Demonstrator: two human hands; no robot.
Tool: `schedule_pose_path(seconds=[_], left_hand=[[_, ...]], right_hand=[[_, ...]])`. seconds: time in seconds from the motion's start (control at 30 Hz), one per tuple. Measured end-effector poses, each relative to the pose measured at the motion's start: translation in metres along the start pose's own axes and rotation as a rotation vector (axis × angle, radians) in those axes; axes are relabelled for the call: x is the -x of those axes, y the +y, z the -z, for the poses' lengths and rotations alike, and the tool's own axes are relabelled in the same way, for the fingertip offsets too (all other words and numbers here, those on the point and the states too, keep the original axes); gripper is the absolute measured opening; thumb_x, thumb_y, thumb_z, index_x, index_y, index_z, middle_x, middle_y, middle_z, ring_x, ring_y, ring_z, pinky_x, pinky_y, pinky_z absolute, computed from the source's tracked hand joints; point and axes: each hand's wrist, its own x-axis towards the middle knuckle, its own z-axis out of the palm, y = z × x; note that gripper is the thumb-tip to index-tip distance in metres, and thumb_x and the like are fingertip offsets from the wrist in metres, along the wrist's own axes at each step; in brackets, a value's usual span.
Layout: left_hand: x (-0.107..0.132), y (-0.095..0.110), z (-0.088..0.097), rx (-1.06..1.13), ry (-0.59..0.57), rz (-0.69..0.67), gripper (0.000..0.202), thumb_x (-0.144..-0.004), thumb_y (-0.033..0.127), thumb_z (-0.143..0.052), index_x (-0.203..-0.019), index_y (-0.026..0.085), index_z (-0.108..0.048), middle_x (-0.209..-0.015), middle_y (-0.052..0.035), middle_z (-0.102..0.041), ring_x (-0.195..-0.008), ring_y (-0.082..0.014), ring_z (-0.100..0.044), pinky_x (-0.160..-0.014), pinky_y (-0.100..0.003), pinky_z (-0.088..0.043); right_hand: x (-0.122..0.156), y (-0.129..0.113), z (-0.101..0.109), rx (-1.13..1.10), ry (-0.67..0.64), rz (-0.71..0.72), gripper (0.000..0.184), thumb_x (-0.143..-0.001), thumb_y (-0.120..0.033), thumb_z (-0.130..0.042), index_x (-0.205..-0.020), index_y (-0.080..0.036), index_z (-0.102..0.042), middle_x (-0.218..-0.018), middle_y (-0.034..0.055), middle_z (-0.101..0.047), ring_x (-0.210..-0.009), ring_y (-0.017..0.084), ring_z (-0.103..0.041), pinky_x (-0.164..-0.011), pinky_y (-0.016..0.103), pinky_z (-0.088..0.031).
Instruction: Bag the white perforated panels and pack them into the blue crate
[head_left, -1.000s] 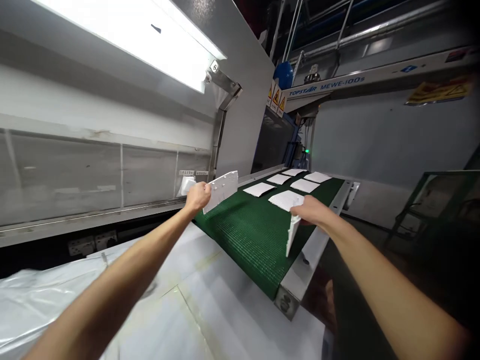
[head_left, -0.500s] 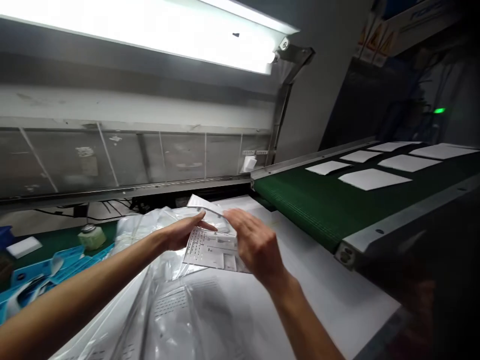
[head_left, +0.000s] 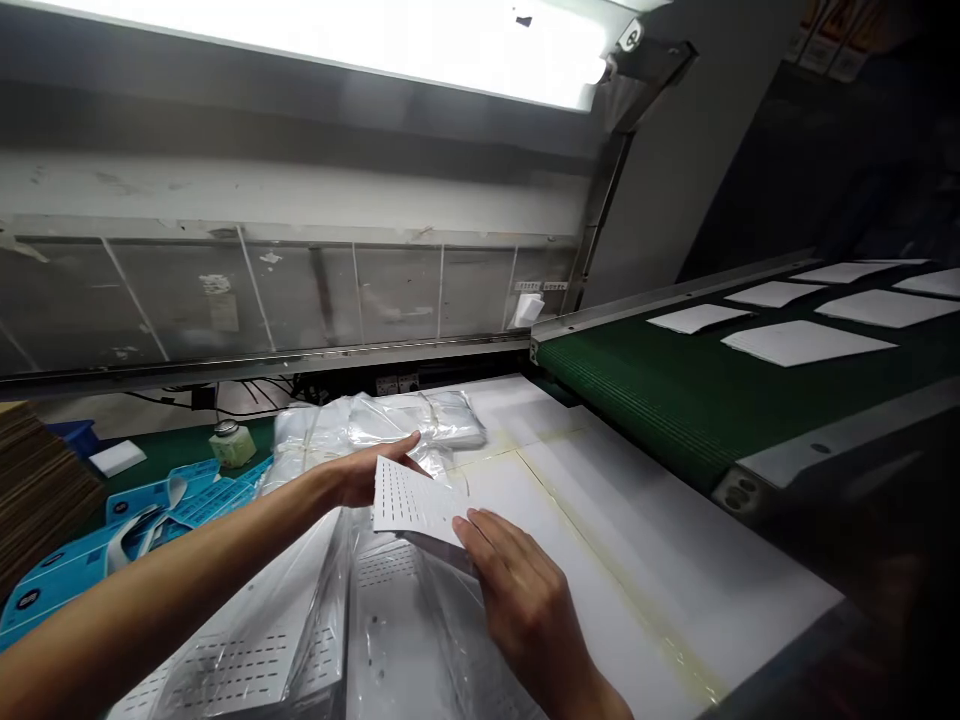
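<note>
7 vis. pnls. (head_left: 810, 343) on 1 belt (head_left: 637, 385); 2 hands (head_left: 525, 595), 1 jar (head_left: 233, 448).

Thin slotted white panel (head_left: 412, 502), tilted, between the hands (head_left: 529, 600)

white table (head_left: 600, 480): plastic bags (head_left: 450, 418), bagged panels (head_left: 397, 630). green belt (head_left: 637, 390): white panels (head_left: 806, 342).

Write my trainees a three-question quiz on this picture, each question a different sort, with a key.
1. True or false: the slotted white panel lies on the belt.
2. Multiple choice: what colour is the belt? A red; B green; C yellow.
3. Fill the gap: beside the blue sheets stands a small lidded ____.

Key: 1 false, the right hand holds it; 2 B; 3 jar.
</note>
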Motion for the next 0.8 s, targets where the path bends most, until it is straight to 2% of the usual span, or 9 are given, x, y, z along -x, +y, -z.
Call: schedule_pose_path(seconds=[0.1, 0.23, 0.33, 0.37, 0.43, 0.5, 0.57, 0.63, 0.8], left_hand=[[-0.016, 0.0, -0.019, 0.053, -0.118, 0.076, 0.061, -0.076, 0.068, -0.045, -0.078, 0.012, -0.067, -0.072, -0.0099, -0.07, -0.064, -0.0194, -0.064, -0.057, -0.027, -0.049], [-0.044, 0.002, -0.048, 0.061, -0.222, 0.11, 0.058, -0.08, 0.064, -0.042, -0.072, 0.012, -0.066, -0.068, -0.0082, -0.068, -0.061, -0.0168, -0.062, -0.059, -0.028, -0.05], [-0.06, 0.009, -0.071, 0.023, -0.317, 0.148, 0.074, -0.079, 0.072, -0.029, -0.073, 0.008, -0.065, -0.069, -0.0142, -0.067, -0.06, -0.0215, -0.064, -0.062, -0.035, -0.052], [-0.063, 0.013, -0.078, -0.024, -0.302, 0.106, 0.079, -0.078, 0.074, -0.024, -0.075, 0.007, -0.065, -0.07, -0.016, -0.067, -0.06, -0.0232, -0.064, -0.061, -0.038, -0.052], [-0.064, 0.019, -0.092, -0.165, -0.165, -0.091, 0.082, -0.078, 0.075, -0.019, -0.08, 0.007, -0.064, -0.074, -0.0171, -0.067, -0.063, -0.0251, -0.064, -0.061, -0.041, -0.053], [-0.062, 0.02, -0.104, -0.3, 0.017, -0.328, 0.073, -0.08, 0.071, -0.025, -0.087, 0.01, -0.064, -0.089, -0.0159, -0.066, -0.078, -0.0262, -0.063, -0.07, -0.042, -0.053], [-0.058, 0.014, -0.115, -0.391, 0.104, -0.493, 0.057, -0.082, 0.064, -0.036, -0.098, 0.016, -0.063, -0.112, -0.0133, -0.059, -0.099, -0.0264, -0.057, -0.085, -0.041, -0.049], [-0.054, 0.003, -0.124, -0.42, 0.079, -0.595, 0.044, -0.084, 0.053, -0.045, -0.112, 0.021, -0.058, -0.127, -0.0092, -0.051, -0.11, -0.0246, -0.052, -0.093, -0.039, -0.046], [-0.054, -0.026, -0.137, -0.389, 0.049, -0.665, 0.039, -0.089, 0.035, -0.047, -0.127, 0.026, -0.047, -0.125, -0.0065, -0.054, -0.112, -0.0205, -0.053, -0.089, -0.033, -0.051]], right_hand=[[0.019, 0.007, 0.007, -0.022, -0.006, -0.062, 0.052, -0.085, -0.006, -0.045, -0.133, -0.022, -0.041, -0.119, 0.0103, -0.06, -0.113, 0.025, -0.054, -0.09, 0.044, -0.049], [0.055, 0.019, 0.006, -0.006, 0.05, -0.152, 0.057, -0.081, -0.03, -0.06, -0.132, -0.017, -0.039, -0.117, 0.0165, -0.059, -0.111, 0.032, -0.054, -0.085, 0.047, -0.051], [0.076, 0.029, 0.003, -0.056, 0.153, -0.424, 0.042, -0.083, -0.026, -0.057, -0.122, -0.023, -0.044, -0.106, 0.012, -0.065, -0.097, 0.028, -0.062, -0.076, 0.041, -0.054], [0.079, 0.031, 0.003, -0.128, 0.189, -0.576, 0.035, -0.084, -0.027, -0.055, -0.118, -0.024, -0.046, -0.101, 0.01, -0.067, -0.092, 0.027, -0.065, -0.072, 0.038, -0.055], [0.082, 0.036, 0.005, -0.336, 0.25, -0.857, 0.032, -0.085, -0.036, -0.052, -0.114, -0.024, -0.045, -0.097, 0.0089, -0.068, -0.088, 0.026, -0.066, -0.068, 0.035, -0.056], [0.08, 0.042, 0.007, -0.515, 0.286, -1.006, 0.039, -0.084, -0.043, -0.051, -0.117, -0.023, -0.042, -0.105, 0.0103, -0.066, -0.097, 0.027, -0.064, -0.075, 0.035, -0.055], [0.08, 0.048, 0.008, -0.603, 0.281, -1.044, 0.047, -0.084, -0.045, -0.05, -0.123, -0.022, -0.038, -0.119, 0.0122, -0.059, -0.111, 0.026, -0.056, -0.089, 0.037, -0.048], [0.082, 0.055, 0.01, -0.628, 0.262, -1.06, 0.05, -0.083, -0.045, -0.051, -0.125, -0.022, -0.036, -0.125, 0.0117, -0.055, -0.117, 0.026, -0.052, -0.096, 0.038, -0.043], [0.085, 0.062, 0.018, -0.591, 0.237, -1.061, 0.05, -0.076, -0.046, -0.061, -0.113, -0.025, -0.037, -0.109, 0.0085, -0.062, -0.102, 0.026, -0.06, -0.084, 0.036, -0.049]])
